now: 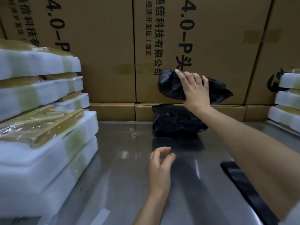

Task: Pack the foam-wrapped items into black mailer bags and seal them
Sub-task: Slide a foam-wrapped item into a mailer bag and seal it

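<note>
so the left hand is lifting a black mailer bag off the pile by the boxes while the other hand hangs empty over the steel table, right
Not quite: the hands are swapped. In the head view it is the right hand that grips the black mailer bag, held up above the pile of bags by the cardboard boxes. The left hand is the empty one, fingers loosely curled over the steel table.

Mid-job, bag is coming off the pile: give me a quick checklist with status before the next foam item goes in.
1. Right hand grips a black mailer bag: ok.
2. Left hand free, holds nothing: ok.
3. Bag mouth opened: not ok, it is bunched.
4. Foam-wrapped items stacked on the left: ok.
5. Bare steel table between the hands: ok.
6. One bag only, not two stuck together: cannot tell.
</note>
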`<state>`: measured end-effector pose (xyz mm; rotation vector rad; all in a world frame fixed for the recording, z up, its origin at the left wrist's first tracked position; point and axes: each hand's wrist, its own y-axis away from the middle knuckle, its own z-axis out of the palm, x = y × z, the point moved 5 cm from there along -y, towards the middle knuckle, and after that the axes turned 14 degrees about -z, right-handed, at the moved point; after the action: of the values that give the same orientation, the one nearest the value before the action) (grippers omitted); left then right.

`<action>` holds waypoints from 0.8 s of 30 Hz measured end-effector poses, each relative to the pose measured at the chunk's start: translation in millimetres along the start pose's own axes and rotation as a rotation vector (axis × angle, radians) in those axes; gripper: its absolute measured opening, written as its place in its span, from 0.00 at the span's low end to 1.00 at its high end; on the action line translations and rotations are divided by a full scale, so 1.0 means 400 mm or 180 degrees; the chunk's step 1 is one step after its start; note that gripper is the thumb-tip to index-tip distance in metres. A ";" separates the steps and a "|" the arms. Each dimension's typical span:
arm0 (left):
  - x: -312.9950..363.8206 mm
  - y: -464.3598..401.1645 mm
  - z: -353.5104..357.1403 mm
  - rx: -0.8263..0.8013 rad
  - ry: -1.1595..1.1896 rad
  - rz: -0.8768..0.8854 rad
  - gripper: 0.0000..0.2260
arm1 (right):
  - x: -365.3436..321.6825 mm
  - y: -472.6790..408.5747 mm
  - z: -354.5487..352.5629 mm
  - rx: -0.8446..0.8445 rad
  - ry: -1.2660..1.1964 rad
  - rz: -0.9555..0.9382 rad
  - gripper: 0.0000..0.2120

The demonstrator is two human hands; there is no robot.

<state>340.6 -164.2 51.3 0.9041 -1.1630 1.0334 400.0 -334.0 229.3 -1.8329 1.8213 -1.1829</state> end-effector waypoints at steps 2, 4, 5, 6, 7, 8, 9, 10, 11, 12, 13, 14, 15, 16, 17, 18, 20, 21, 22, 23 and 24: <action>-0.001 -0.011 0.001 -0.0078 0.0037 -0.0007 0.06 | -0.015 0.005 0.076 -0.0281 0.0185 -0.0244 0.50; 0.001 -0.019 0.006 -0.0142 0.0012 0.0009 0.05 | -0.028 0.013 0.145 -0.0617 0.0236 -0.0426 0.47; 0.002 -0.023 0.007 -0.0153 0.0003 0.0015 0.05 | -0.035 0.018 0.174 -0.0787 0.0195 -0.0447 0.46; 0.003 -0.027 0.009 -0.0160 -0.0001 0.0018 0.05 | -0.041 0.023 0.198 -0.0906 0.0154 -0.0418 0.44; 0.002 -0.030 0.010 -0.0168 -0.0007 0.0017 0.05 | -0.046 0.030 0.214 -0.0947 0.0135 -0.0359 0.42; 0.001 -0.032 0.011 -0.0173 -0.0007 0.0011 0.05 | -0.051 0.035 0.221 -0.0916 0.0175 -0.0287 0.41; -0.001 -0.033 0.012 -0.0179 0.0000 0.0007 0.05 | -0.057 0.040 0.221 -0.0832 0.0258 -0.0211 0.41; -0.002 -0.032 0.012 -0.0186 0.0007 0.0004 0.05 | -0.062 0.045 0.216 -0.0724 0.0353 -0.0137 0.41; -0.002 -0.031 0.012 -0.0189 0.0010 0.0004 0.05 | -0.066 0.053 0.211 -0.0613 0.0412 -0.0039 0.42; -0.002 -0.031 0.012 -0.0184 -0.0002 0.0005 0.05 | -0.062 0.062 0.209 -0.0527 0.0376 0.0121 0.42; -0.003 -0.032 0.013 -0.0186 -0.0025 0.0004 0.06 | -0.051 0.076 0.208 -0.0485 0.0178 0.0380 0.42; -0.003 -0.031 0.015 -0.0197 -0.0046 0.0002 0.06 | -0.037 0.091 0.208 -0.0446 -0.0117 0.0679 0.43; -0.004 -0.030 0.017 -0.0214 -0.0072 0.0010 0.05 | -0.023 0.105 0.213 -0.0380 -0.0383 0.0894 0.43; -0.002 -0.029 0.020 -0.0228 -0.0113 0.0034 0.05 | -0.016 0.114 0.217 -0.0324 -0.0527 0.0971 0.43; 0.000 -0.028 0.021 -0.0236 -0.0162 0.0064 0.05 | -0.014 0.119 0.220 -0.0307 -0.0563 0.0940 0.44; 0.001 -0.029 0.021 -0.0241 -0.0205 0.0090 0.05 | -0.017 0.120 0.225 -0.0352 -0.0547 0.0870 0.44; 0.003 -0.032 0.023 -0.0237 -0.0256 0.0128 0.05 | -0.023 0.110 0.241 -0.0593 -0.0504 0.0796 0.46; 0.002 -0.034 0.025 -0.0234 -0.0277 0.0130 0.05 | -0.024 0.103 0.248 -0.0777 -0.0506 0.0800 0.46; 0.001 -0.034 0.027 -0.0239 -0.0293 0.0125 0.05 | -0.023 0.092 0.254 -0.0980 -0.0541 0.0833 0.46; 0.001 -0.033 0.029 -0.0246 -0.0310 0.0133 0.05 | -0.020 0.077 0.256 -0.1178 -0.0606 0.0879 0.45; 0.001 -0.032 0.030 -0.0250 -0.0318 0.0151 0.05 | -0.017 0.059 0.257 -0.1362 -0.0665 0.0904 0.44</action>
<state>349.7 -179.1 53.6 0.8777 -1.3054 0.9829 458.3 -365.4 147.0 -1.7372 2.2360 -0.5090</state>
